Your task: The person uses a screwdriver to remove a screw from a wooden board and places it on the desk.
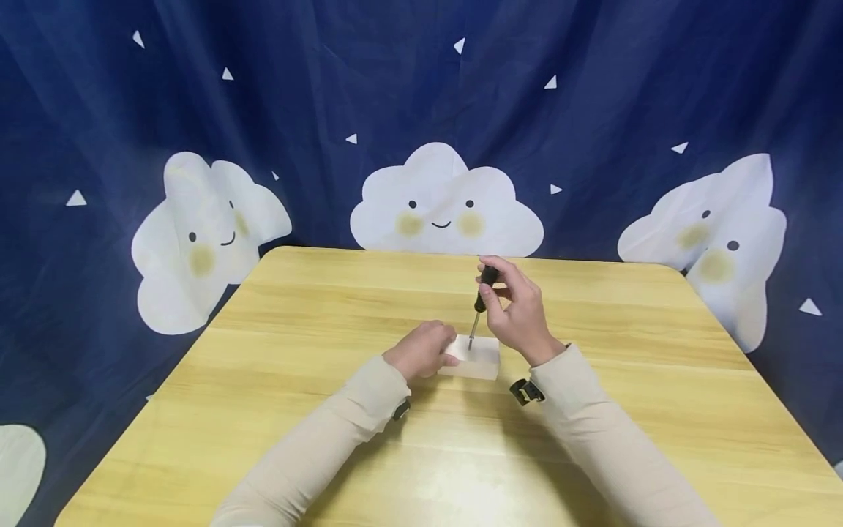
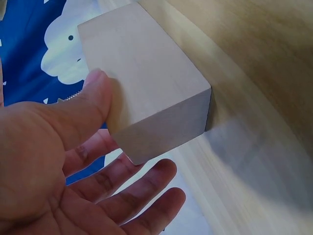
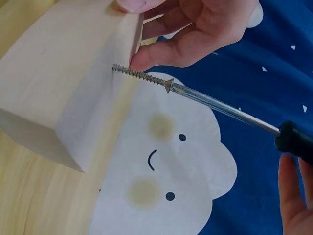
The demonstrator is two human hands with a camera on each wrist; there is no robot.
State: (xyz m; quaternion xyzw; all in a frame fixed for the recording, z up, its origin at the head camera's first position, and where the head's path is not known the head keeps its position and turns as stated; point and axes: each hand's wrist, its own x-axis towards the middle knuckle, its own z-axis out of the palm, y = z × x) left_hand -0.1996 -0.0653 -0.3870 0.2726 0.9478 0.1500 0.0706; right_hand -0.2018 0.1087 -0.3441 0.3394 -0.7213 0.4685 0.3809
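Note:
A pale wooden block [image 1: 486, 353] lies on the table, its left end gripped by my left hand [image 1: 424, 349]. In the left wrist view the thumb [image 2: 99, 93] presses one face of the block [image 2: 146, 68], with a finger against another side. A threaded screw [image 3: 139, 74] stands out of the block, most of its thread exposed. Above it, my right hand [image 1: 522, 311] pinches the black handle of a screwdriver [image 1: 486, 282] between thumb and fingers. The screwdriver's metal shaft [image 3: 220, 105] meets the screw head, in line with the screw and slightly tilted. The handle's end is cut off in the right wrist view.
The block rests on a light wood-grain table [image 1: 316, 307], towards its middle. A dark blue curtain [image 1: 421, 80] with white smiling clouds and small triangles hangs behind and around the sides. Dark bands sit at both wrists.

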